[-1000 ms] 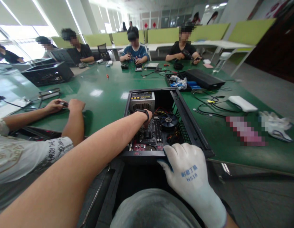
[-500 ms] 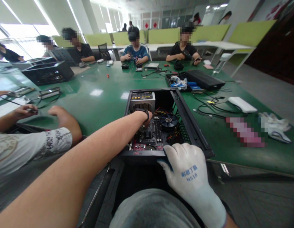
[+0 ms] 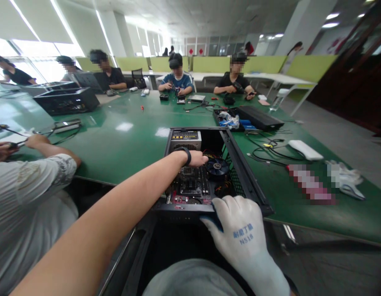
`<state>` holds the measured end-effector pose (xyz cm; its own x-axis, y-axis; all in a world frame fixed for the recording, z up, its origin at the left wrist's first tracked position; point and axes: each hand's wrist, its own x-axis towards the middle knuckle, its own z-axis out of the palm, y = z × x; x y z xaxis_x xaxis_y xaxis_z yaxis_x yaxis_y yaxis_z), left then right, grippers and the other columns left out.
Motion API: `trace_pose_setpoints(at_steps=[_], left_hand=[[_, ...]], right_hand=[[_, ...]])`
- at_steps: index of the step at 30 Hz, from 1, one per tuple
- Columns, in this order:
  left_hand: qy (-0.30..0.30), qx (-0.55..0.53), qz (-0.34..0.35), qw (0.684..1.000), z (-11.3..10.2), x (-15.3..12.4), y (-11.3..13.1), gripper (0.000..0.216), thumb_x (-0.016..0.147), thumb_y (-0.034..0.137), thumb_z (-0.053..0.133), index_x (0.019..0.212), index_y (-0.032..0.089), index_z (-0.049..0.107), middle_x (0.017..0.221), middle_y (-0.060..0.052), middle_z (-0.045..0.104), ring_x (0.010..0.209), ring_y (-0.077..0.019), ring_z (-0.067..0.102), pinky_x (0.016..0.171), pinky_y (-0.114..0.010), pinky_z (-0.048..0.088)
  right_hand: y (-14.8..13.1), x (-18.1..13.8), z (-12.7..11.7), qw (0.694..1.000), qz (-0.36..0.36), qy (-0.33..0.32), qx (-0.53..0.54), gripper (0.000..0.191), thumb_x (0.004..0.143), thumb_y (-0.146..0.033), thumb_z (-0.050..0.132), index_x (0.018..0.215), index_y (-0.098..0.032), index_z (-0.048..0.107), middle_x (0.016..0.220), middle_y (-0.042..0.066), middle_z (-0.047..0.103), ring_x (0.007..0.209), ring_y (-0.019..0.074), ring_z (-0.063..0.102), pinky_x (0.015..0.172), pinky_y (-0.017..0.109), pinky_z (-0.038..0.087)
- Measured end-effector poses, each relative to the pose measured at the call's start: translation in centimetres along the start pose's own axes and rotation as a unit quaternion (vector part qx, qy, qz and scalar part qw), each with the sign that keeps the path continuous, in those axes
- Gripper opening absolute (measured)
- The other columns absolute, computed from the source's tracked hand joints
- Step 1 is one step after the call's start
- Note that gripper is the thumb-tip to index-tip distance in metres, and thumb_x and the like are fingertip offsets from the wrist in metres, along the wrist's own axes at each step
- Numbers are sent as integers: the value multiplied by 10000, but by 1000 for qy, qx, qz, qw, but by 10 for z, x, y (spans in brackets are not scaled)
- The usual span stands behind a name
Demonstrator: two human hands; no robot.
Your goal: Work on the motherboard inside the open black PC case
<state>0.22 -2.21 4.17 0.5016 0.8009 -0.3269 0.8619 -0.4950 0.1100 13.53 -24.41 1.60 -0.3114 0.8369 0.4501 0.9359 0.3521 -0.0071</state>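
An opened black computer case [image 3: 250, 181] lies on its side at the table's near edge. Within it are a power supply [image 3: 185, 142], a motherboard [image 3: 190, 185] and a fan [image 3: 217, 166]. My bare left hand [image 3: 197, 158], a black band [image 3: 187, 154] at its wrist, reaches inside over the board, just left of the fan and beside coloured wires. Its fingers are curled together, and whatever they hold is too small or hidden. My right hand [image 3: 239, 222], in a white work glove, grips the case's near edge, thumb below and fingers over the rim.
A green table [image 3: 122, 139] spreads around the case. To the right lie cables [image 3: 264, 150], a white box-like object [image 3: 305, 150], a blurred red-pink item [image 3: 310, 185] and gloves [image 3: 347, 181]. A co-worker's arm [image 3: 54, 152] is at left; another case [image 3: 67, 100] stands beyond.
My left hand has shifted right, from above the board to beside the fan. My right hand keeps its grip on the rim. The view has tilted up, and the neighbour's arms have moved left.
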Motion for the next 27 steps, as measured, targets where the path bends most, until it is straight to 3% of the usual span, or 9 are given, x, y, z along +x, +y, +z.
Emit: trace_pose_setpoints(at_steps=[2,5,8,12,16,22,27], left_hand=[[40,-60,20,997,-10,-10,0,483,960,393,285,1107,123,657,1184,-126,695,1015,-195,647,845,-252,476],[170,-143,44,974,-26,-28,-3,404,989,393,273,970,177,614,1020,-60,692,907,-167,607,831,-262,465],[295,-239,59,923,-40,-47,-12,354,996,400,287,846,193,532,836,-21,612,792,-146,545,764,-264,453],[373,-355,63,855,-41,-72,-28,314,976,411,339,750,210,425,680,18,466,648,-116,449,632,-246,418],[396,-409,45,821,-23,-92,-39,307,967,424,357,736,223,365,655,36,404,603,-108,397,574,-233,393],[359,-451,-12,817,17,-105,-43,303,955,461,353,770,226,401,663,37,401,614,-122,385,561,-248,383],[333,-494,37,803,47,-107,-47,282,986,435,329,818,219,396,704,46,354,631,-118,335,596,-260,362]], right_hand=[[2,2,1,1000,6,-1,5,220,805,-406,696,855,-217,597,763,33,556,735,216,420,671,347,192],[10,14,5,1000,3,-3,9,217,825,-402,688,871,-211,597,789,37,575,764,218,442,688,344,206],[22,40,13,1000,0,-17,-17,276,862,-468,640,898,-199,590,836,53,597,808,226,464,704,346,216],[37,95,35,997,2,-47,-56,354,905,-537,547,958,-189,586,920,81,621,878,238,495,733,353,239],[51,162,66,996,13,-44,-71,412,910,-548,528,1024,-158,593,998,128,631,935,249,526,762,362,292],[68,257,109,992,38,-58,-101,432,924,-489,562,1209,-166,586,1193,91,606,1051,215,590,909,437,486],[79,318,136,987,60,-79,-123,412,924,-426,590,1252,-177,575,1254,93,593,1072,214,603,906,442,519]])
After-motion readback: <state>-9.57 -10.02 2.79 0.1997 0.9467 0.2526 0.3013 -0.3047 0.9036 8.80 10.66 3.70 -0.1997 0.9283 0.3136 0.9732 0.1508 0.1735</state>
